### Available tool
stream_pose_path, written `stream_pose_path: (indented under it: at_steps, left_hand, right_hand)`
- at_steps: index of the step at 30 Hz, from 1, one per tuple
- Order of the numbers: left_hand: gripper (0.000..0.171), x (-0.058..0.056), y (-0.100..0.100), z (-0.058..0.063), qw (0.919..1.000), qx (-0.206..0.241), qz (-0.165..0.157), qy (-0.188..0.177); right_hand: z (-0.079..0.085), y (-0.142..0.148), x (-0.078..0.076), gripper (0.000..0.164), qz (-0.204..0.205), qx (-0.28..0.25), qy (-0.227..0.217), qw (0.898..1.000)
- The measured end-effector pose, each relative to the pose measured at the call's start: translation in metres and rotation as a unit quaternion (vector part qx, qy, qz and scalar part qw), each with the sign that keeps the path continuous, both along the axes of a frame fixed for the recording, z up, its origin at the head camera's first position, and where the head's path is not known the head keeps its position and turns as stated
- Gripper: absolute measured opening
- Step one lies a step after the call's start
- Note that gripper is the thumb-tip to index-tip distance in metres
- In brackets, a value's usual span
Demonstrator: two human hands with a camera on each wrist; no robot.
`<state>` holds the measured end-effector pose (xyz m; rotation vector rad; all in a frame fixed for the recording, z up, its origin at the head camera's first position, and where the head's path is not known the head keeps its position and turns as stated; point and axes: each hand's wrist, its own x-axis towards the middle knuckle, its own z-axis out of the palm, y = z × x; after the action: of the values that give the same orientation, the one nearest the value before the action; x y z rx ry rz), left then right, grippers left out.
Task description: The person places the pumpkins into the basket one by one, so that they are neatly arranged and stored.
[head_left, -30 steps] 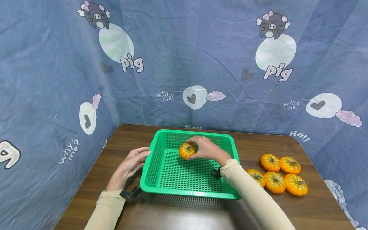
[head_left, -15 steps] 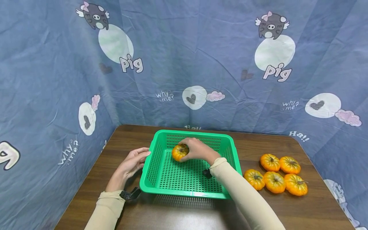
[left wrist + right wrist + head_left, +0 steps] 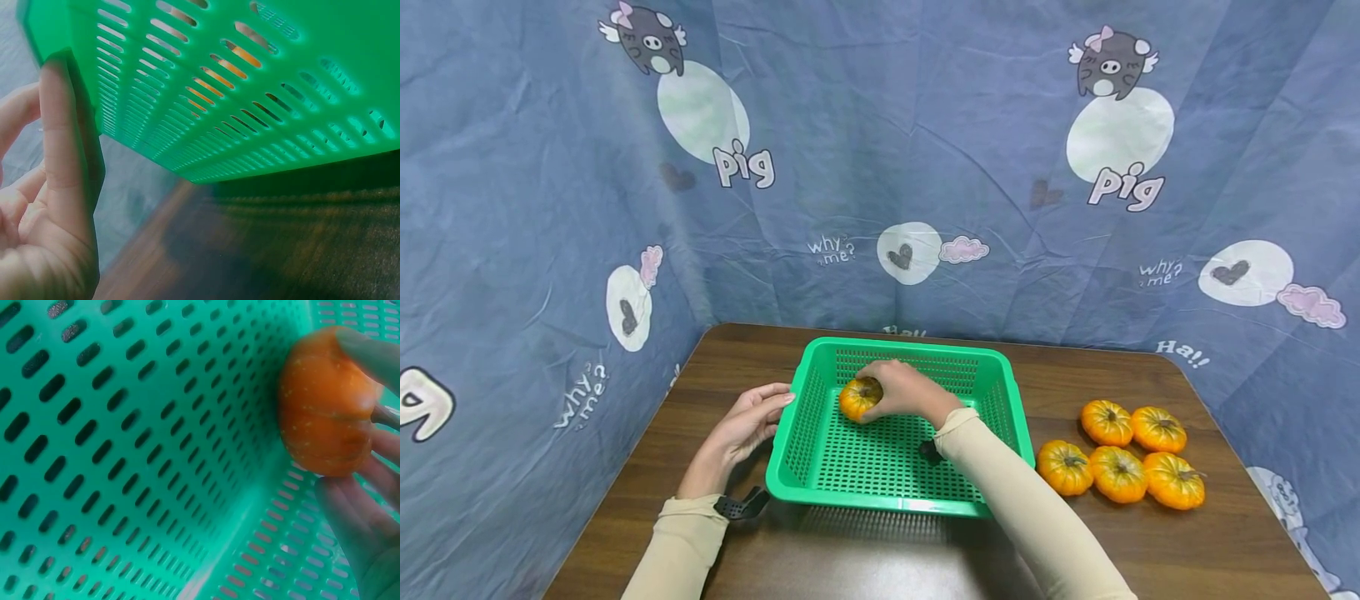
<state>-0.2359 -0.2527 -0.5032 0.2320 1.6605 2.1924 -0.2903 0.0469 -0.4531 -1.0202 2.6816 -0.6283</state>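
Pumpkin [image 3: 854, 403] is down inside the green basket [image 3: 850, 500], toward the far left corner, pinched between the right hand's [image 3: 904, 392] thumb and fingers. Left hand [image 3: 748, 421] touches the left rim, can't tell if it's actually gripping.

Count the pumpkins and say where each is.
6: one pumpkin in the right hand, inside the green basket; on the table to its right, two pumpkins behind three pumpkins. The right sleeve may hide others.

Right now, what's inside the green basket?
One orange pumpkin, held in the right hand, is visible. In the head view, that hand and its sleeve hide some of the basket floor.
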Motion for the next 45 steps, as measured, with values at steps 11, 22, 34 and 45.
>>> stream_pose_path:
  at_steps: [11, 22, 34, 45]
  left_hand:
    - [0.018, -0.001, 0.0, -0.001, 1.0, 0.004, -0.002, -0.005]
    - [0.018, 0.0, 0.0, -0.001, 1.0, 0.002, 0.001, -0.003]
    - [0.019, -0.002, 0.0, -0.003, 1.0, 0.002, 0.001, -0.004]
    - [0.017, -0.002, -0.001, -0.003, 0.9999, -0.005, 0.006, -0.009]
  right_hand:
    - [-0.005, -0.004, 0.0, 0.069, -0.001, 0.007, -0.008, 1.0]
    - [-0.002, -0.003, 0.0, 0.069, -0.001, -0.005, -0.013, 1.0]
    - [0.006, 0.008, -0.002, 0.071, -0.012, -0.016, -0.03, 0.999]
    - [0.02, 0.021, 0.0, 0.07, -0.008, -0.03, -0.028, 0.999]
